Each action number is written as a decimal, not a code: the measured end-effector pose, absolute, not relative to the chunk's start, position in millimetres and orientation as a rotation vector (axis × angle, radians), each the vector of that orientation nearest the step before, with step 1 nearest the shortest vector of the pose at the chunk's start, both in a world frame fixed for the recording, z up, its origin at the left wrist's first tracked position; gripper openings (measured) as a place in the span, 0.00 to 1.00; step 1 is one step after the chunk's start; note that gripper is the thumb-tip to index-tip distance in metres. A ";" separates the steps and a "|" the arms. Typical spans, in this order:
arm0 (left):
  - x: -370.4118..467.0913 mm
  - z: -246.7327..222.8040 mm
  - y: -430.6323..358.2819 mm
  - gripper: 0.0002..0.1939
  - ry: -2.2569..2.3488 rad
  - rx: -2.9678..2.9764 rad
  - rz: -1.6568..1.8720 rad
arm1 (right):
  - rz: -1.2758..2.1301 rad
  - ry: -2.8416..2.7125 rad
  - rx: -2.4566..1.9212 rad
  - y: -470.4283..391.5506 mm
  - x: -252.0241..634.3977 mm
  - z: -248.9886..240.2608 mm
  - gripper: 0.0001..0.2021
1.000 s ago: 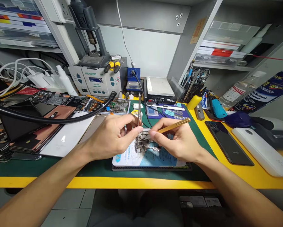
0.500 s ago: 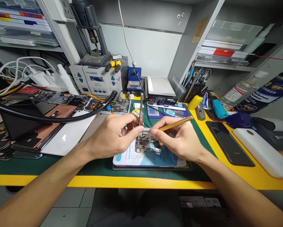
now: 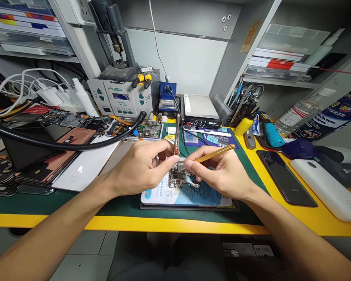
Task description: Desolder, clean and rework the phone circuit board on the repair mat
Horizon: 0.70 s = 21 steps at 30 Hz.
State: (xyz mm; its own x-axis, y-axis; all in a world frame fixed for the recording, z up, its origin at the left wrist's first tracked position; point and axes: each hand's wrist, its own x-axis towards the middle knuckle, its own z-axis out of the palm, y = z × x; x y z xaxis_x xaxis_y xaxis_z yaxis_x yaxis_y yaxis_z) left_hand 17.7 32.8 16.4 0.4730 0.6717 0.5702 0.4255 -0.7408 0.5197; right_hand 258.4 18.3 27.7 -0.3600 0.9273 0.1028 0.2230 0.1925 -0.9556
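Note:
My left hand pinches a pair of metal tweezers that stand nearly upright, their lower end down at a small circuit board. In my right hand is a gold-handled tool, slanted with its blade-like tip over the board's upper part. The exact contact of both tips is too small to tell. Under the board lies a white and blue pad on the green mat. My fingers partly cover the board's upper right.
Phone parts and a white tablet lie at the left, with a black hose passing over them. Behind stand a grey rework station and a heating plate. At the right are a dark phone and a white device.
The tweezers' upper end has tilted slightly right. The gold-handled tool has shifted a little left, with my right fingers drawn in. The whole view has moved slightly.

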 end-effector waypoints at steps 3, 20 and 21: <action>17.7 16.2 32.8 0.09 0.926 2.428 1.140 | 1.203 -1.737 -1.086 18.5 258.4 27.7 0.09; 17.4 14.9 33.1 0.09 0.927 2.442 1.134 | 1.178 -1.758 -1.066 17.8 258.9 28.2 0.08; 17.4 15.2 33.1 0.09 0.927 2.443 1.130 | 1.169 -1.765 -1.072 17.8 259.1 28.8 0.08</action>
